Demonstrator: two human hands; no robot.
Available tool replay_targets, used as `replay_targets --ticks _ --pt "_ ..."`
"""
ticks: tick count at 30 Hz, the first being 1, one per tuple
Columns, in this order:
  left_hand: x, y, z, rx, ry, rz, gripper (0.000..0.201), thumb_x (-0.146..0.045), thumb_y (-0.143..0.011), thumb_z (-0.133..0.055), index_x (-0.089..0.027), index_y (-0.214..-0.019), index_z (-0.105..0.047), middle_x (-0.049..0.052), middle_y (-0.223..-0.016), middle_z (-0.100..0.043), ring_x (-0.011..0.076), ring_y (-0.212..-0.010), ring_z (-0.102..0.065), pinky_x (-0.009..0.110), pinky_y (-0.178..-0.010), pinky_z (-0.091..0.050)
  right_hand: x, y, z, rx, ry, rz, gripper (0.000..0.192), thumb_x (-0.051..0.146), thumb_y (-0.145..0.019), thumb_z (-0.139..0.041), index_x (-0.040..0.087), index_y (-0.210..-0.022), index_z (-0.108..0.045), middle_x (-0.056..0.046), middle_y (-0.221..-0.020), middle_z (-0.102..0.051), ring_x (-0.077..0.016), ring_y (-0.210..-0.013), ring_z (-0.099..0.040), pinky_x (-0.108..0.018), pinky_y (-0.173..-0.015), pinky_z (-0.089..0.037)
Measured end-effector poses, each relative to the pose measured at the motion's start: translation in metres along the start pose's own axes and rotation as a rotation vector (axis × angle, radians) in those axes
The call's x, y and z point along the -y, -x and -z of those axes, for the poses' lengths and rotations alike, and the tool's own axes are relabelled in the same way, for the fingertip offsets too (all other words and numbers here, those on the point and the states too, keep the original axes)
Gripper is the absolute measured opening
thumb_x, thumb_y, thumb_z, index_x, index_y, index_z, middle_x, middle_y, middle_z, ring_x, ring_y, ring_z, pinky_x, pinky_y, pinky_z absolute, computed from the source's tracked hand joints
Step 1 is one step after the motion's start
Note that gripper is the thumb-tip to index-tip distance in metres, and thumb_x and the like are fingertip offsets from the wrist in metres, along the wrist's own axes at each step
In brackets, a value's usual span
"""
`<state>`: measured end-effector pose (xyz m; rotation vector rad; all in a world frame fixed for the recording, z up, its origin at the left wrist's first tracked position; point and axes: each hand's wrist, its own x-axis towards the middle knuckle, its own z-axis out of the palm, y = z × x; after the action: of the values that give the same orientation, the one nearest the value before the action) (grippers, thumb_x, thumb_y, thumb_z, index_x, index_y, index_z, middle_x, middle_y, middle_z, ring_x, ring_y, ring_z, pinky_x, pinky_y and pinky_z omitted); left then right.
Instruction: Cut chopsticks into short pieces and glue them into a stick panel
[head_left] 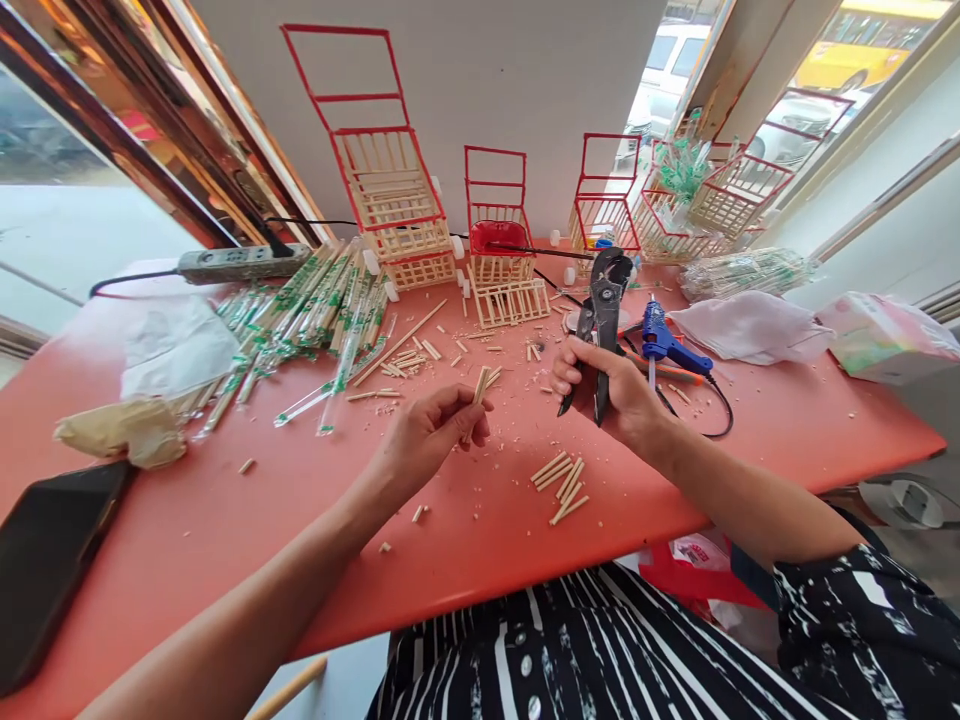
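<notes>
My left hand (450, 420) pinches a few short wooden stick pieces (480, 390) between thumb and fingers, held up above the table. To its right, my right hand (607, 385) is wrapped round the handles of black cutting pliers (606, 285), whose head points up and away from me. The pliers and the stick pieces are apart. On the table between and below my hands lies a small group of cut sticks (562, 480). More short cut pieces (409, 362) are scattered beyond my left hand, among wood crumbs.
Wooden-stick carts with red frames (394, 195) stand along the wall. Wrapped chopsticks (300, 310) and a power strip (236, 262) lie left; a phone (56, 560) is at near left. A blue glue gun (667, 340), white cloth (750, 325) and tissue pack (889, 335) sit right.
</notes>
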<state>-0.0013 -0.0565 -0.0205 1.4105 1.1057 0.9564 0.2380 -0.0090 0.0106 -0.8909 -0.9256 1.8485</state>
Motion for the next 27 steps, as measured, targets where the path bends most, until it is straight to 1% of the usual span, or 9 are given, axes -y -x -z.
replay_targets --ticks 3,6,9,11,14,17,19,23,27 --pt "-0.001 -0.001 0.0 0.052 0.17 0.059 0.041 -0.055 -0.089 -0.076 -0.016 -0.097 -0.07 0.004 -0.078 -0.073 0.0161 -0.068 -0.069 0.028 -0.063 -0.055 -0.012 0.002 -0.004 0.042 0.078 -0.056 0.04 0.044 -0.073 -0.091 0.019 -0.078 -0.061 0.004 -0.064 -0.048 -0.0113 -0.063 -0.049 -0.027 -0.064 -0.046" --pt "-0.001 0.0 -0.003 0.106 0.268 0.087 0.047 -0.06 -0.087 -0.079 -0.015 -0.099 -0.07 0.004 -0.079 -0.074 0.015 -0.068 -0.069 0.027 -0.065 -0.055 -0.017 0.005 -0.007 0.062 0.179 -0.065 0.038 0.045 -0.077 -0.089 0.016 -0.092 -0.07 0.005 -0.066 -0.05 -0.0113 -0.064 -0.05 -0.028 -0.065 -0.045" --pt "0.0 0.001 -0.008 0.164 0.321 0.112 0.051 -0.064 -0.085 -0.081 -0.015 -0.099 -0.071 0.004 -0.076 -0.074 0.0137 -0.066 -0.068 0.026 -0.065 -0.053 -0.019 0.008 -0.01 0.084 0.274 -0.031 0.047 0.049 -0.078 -0.088 0.015 -0.107 -0.075 0.004 -0.068 -0.052 -0.0122 -0.066 -0.053 -0.029 -0.065 -0.047" --pt "0.001 0.001 -0.012 0.192 0.325 0.128 0.054 -0.066 -0.083 -0.082 -0.015 -0.098 -0.071 0.003 -0.073 -0.073 0.0133 -0.065 -0.067 0.025 -0.064 -0.052 -0.022 0.009 -0.012 0.066 0.336 -0.006 0.053 0.052 -0.075 -0.09 0.017 -0.111 -0.075 0.003 -0.072 -0.058 -0.0131 -0.068 -0.057 -0.029 -0.063 -0.049" --pt "0.0 0.0 -0.017 0.221 0.291 0.136 0.058 -0.07 -0.079 -0.083 -0.014 -0.094 -0.073 0.004 -0.071 -0.073 0.0145 -0.063 -0.067 0.026 -0.062 -0.052 -0.028 0.009 -0.013 0.029 0.401 0.023 0.055 0.055 -0.069 -0.094 0.018 -0.104 -0.072 0.002 -0.077 -0.064 -0.0138 -0.069 -0.06 -0.028 -0.06 -0.05" --pt "-0.004 0.0 -0.019 0.24 0.254 0.154 0.059 -0.07 -0.074 -0.086 -0.014 -0.091 -0.073 0.004 -0.069 -0.073 0.0151 -0.058 -0.067 0.026 -0.058 -0.052 -0.032 0.01 -0.014 0.045 0.424 0.001 0.051 0.056 -0.069 -0.093 0.018 -0.092 -0.067 0.001 -0.073 -0.063 -0.013 -0.063 -0.056 -0.026 -0.05 -0.043" --pt "-0.007 0.001 -0.019 0.241 0.24 0.17 0.06 -0.07 -0.074 -0.086 -0.014 -0.091 -0.074 0.004 -0.068 -0.074 0.0149 -0.056 -0.067 0.025 -0.057 -0.052 -0.032 0.01 -0.015 0.018 0.44 -0.008 0.051 0.058 -0.07 -0.092 0.019 -0.089 -0.065 0.002 -0.071 -0.062 -0.0126 -0.06 -0.054 -0.024 -0.046 -0.039" --pt "-0.006 0.003 -0.015 0.209 0.259 0.172 0.068 -0.079 -0.078 -0.076 -0.013 -0.093 -0.076 0.01 -0.081 -0.08 0.0166 -0.063 -0.071 0.027 -0.06 -0.056 -0.027 0.009 -0.013 -0.092 0.459 0.077 0.051 0.058 -0.067 -0.093 0.019 -0.086 -0.065 0.002 -0.072 -0.06 -0.0121 -0.062 -0.055 -0.025 -0.049 -0.041" --pt "0.001 0.0 -0.01 0.164 0.368 0.207 0.067 -0.076 -0.076 -0.081 -0.013 -0.099 -0.075 0.014 -0.093 -0.082 0.0184 -0.069 -0.075 0.027 -0.06 -0.059 -0.02 0.004 -0.01 -0.13 0.391 0.146 0.054 0.057 -0.061 -0.097 0.021 -0.084 -0.064 0.003 -0.071 -0.055 -0.0124 -0.064 -0.053 -0.027 -0.056 -0.046"
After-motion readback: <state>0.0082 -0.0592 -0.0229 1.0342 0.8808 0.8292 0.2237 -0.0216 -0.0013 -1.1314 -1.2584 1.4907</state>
